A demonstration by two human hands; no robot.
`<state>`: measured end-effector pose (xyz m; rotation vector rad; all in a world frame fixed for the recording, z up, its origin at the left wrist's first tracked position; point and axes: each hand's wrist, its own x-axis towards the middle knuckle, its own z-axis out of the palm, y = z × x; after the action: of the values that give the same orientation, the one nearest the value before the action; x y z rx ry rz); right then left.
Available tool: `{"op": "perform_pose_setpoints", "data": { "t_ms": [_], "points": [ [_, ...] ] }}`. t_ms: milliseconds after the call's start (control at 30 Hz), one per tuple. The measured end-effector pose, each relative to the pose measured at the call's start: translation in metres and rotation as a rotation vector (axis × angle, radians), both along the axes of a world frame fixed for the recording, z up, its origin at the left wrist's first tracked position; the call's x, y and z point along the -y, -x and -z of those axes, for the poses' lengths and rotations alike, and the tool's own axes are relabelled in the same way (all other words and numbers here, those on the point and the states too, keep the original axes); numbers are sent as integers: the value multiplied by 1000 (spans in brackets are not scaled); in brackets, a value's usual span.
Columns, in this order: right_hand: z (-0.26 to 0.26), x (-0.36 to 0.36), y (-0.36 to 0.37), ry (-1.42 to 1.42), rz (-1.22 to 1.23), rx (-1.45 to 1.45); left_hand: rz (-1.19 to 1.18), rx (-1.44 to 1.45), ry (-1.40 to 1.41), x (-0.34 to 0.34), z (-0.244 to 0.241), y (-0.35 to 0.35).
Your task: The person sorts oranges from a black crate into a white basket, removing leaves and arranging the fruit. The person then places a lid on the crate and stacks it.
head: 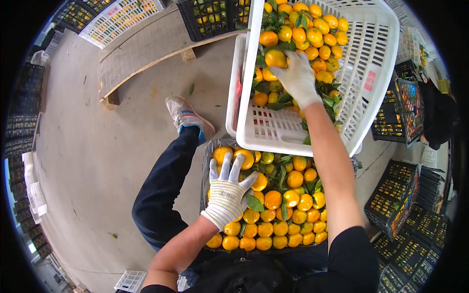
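Observation:
My left hand (228, 196), in a striped knit glove, lies spread over the mandarins at the left of a plastic-lined crate (207, 154). Its fingertips touch a large mandarin (244, 158) near the far corner. Rows of mandarins (265, 229) with some green leaves (254, 202) fill this crate close to my body. My right hand (298, 78), gloved and blurred by motion, reaches into a tilted white plastic crate (361, 55) above. Its thumb and fingers are around the right side of a mandarin (275, 58). Loose mandarins and leaves lie around that hand.
A wooden pallet (139, 62) stands ahead on the concrete floor, bearing a black crate (209, 18) and a white crate (124, 22) of fruit. More black crates (392, 194) are stacked at the right. My shoe (188, 117) rests left of the white crate.

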<state>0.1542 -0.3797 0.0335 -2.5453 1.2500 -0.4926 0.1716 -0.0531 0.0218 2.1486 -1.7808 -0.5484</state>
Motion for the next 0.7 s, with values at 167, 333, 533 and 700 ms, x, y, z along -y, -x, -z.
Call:
{"op": "perform_pose_setpoints", "data": {
  "t_ms": [167,333,533,700],
  "points": [
    [-23,-146,116,-906,-121,601,-21,2,9,-3,1,-2],
    [28,-202,124,-701,38,285,-8,68,-12,-2,9,0],
    [48,-211,118,-349,24,144,-7,79,-32,-3,8,1],
    [45,-204,110,-390,59,-10,10,76,-36,-1,9,-2]
  ]
}}
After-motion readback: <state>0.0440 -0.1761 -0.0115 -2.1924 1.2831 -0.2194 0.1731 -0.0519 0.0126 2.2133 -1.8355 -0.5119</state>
